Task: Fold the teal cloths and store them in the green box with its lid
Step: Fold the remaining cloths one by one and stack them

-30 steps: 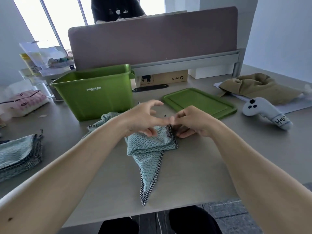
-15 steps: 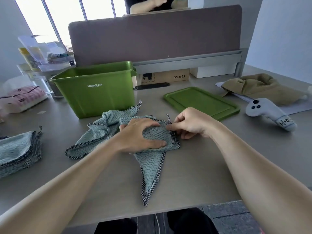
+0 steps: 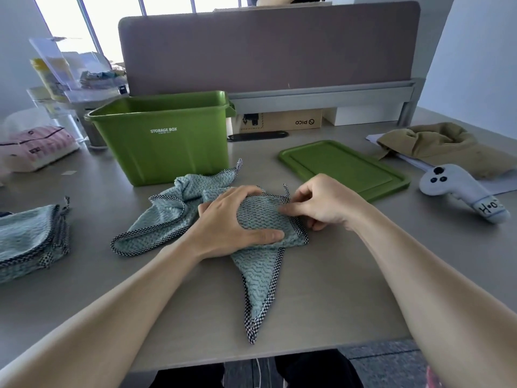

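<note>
Both hands are on the teal cloth [image 3: 260, 278], which lies half folded on the table [image 3: 349, 289] just in front of the green box [image 3: 167, 144]. My left hand [image 3: 232, 222] presses down on the folded part, fingers spread and lightly arched, thumb stretched along its near edge. My right hand [image 3: 324, 203] pinches the cloth's checked right edge between thumb and forefinger, the other fingers curled under. I see the lid [image 3: 341, 166] lying flat to the right of the box, apart from it, and a folded stack [image 3: 25, 236] of teal cloths at the table's left edge.
</note>
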Tool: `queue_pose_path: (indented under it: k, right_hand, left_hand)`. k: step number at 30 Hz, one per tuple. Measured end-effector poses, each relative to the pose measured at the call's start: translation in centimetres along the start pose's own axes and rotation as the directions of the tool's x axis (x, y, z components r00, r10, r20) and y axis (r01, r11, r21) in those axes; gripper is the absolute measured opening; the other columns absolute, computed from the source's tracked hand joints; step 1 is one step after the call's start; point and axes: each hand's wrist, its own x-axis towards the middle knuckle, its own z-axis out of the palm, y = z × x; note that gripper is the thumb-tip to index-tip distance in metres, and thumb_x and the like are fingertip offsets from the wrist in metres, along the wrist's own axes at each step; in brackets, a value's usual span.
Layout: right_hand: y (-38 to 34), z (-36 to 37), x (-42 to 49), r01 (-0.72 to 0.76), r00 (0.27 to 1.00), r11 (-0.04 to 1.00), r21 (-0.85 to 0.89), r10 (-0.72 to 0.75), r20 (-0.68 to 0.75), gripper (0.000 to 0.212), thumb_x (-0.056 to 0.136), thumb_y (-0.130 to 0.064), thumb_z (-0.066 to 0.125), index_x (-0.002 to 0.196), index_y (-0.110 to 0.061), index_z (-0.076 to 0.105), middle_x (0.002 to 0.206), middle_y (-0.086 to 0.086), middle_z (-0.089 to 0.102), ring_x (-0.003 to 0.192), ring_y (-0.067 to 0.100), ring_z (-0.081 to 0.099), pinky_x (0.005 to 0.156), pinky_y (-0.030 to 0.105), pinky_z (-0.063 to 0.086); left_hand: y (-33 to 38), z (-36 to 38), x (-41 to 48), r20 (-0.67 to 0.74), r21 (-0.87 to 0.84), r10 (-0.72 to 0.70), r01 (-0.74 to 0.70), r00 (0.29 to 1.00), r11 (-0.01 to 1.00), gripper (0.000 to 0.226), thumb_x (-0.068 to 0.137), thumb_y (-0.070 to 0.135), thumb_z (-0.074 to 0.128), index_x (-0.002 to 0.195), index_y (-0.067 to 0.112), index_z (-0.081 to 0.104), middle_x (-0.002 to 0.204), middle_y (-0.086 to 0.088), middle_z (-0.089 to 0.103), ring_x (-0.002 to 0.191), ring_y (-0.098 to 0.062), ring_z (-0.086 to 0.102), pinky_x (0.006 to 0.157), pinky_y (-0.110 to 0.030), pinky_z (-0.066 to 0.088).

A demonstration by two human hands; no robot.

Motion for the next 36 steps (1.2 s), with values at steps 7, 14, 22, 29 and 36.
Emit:
queue_pose_path:
  k: [7, 14, 22, 29, 36]
  right_hand:
    - [-0.1, 0.3, 0.0, -0.018, 0.999, 1.000, -0.017, 0.017, -0.047, 0.032, 0.072, -0.043, 0.085, 0.075, -0.014, 0.074, 0.071, 0.010, 0.072, 0.055, 0.014, 0.063, 0.048, 0.022, 0.051]
    - [-0.3, 0.5, -0.2, -0.043, 0.999, 0.999, -0.007, 0.043, 0.010, 0.031, 0.077, -0.036, 0.082, 0.080, -0.007, 0.073, 0.066, -0.001, 0.065, 0.054, 0.009, 0.059, 0.047, 0.019, 0.049]
    - [-0.4, 0.5, -0.2, -0.038, 0.998, 0.988, 0.151, 0.044, -0.036, 0.022, 0.074, -0.019, 0.086, 0.082, -0.006, 0.070, 0.074, 0.007, 0.070, 0.063, 0.012, 0.066, 0.052, 0.024, 0.054]
    - [-0.2, 0.6, 0.2, -0.002, 0.993, 0.984, 0.180, 0.023, -0.116, 0.020, 0.077, -0.001, 0.080, 0.079, -0.016, 0.066, 0.079, 0.009, 0.066, 0.069, 0.019, 0.064, 0.053, 0.027, 0.053]
    - [0.5, 0.9, 0.8, -0.016, 0.989, 0.999, -0.045, 0.009, -0.146, 0.024, 0.075, -0.007, 0.079, 0.084, -0.025, 0.065, 0.084, -0.001, 0.061, 0.071, 0.014, 0.059, 0.055, 0.022, 0.043]
  left_hand:
    - [-0.1, 0.4, 0.0, 0.007, 0.014, 0.023, -0.023, 1.000, 1.000, 0.097, 0.052, 0.091, 0.062, 0.135, 0.046, 0.038, 0.145, 0.017, 0.043, 0.137, -0.005, 0.035, 0.107, -0.034, 0.018]
    - [0.4, 0.7, -0.1, -0.001, 0.030, 0.037, -0.037, 0.999, 0.999, 0.099, 0.055, 0.081, 0.070, 0.138, 0.039, 0.037, 0.146, 0.017, 0.041, 0.137, -0.006, 0.033, 0.104, -0.030, 0.014]
    - [0.4, 0.4, -0.2, -0.020, -0.011, 0.027, -0.027, 0.999, 1.000, 0.095, 0.056, 0.082, 0.068, 0.136, 0.038, 0.040, 0.134, 0.023, 0.044, 0.130, -0.002, 0.039, 0.107, -0.033, 0.020]
    - [0.1, 0.6, -0.1, -0.022, -0.019, 0.030, -0.031, 0.999, 0.999, 0.095, 0.058, 0.085, 0.065, 0.137, 0.041, 0.038, 0.141, 0.021, 0.044, 0.133, -0.003, 0.037, 0.110, -0.034, 0.018]
    - [-0.2, -0.3, 0.3, -0.172, -0.157, -0.161, 0.134, 0.972, 0.978, 0.072, 0.069, 0.072, 0.070, 0.127, 0.034, 0.048, 0.126, 0.009, 0.049, 0.116, -0.013, 0.052, 0.099, -0.036, 0.042]
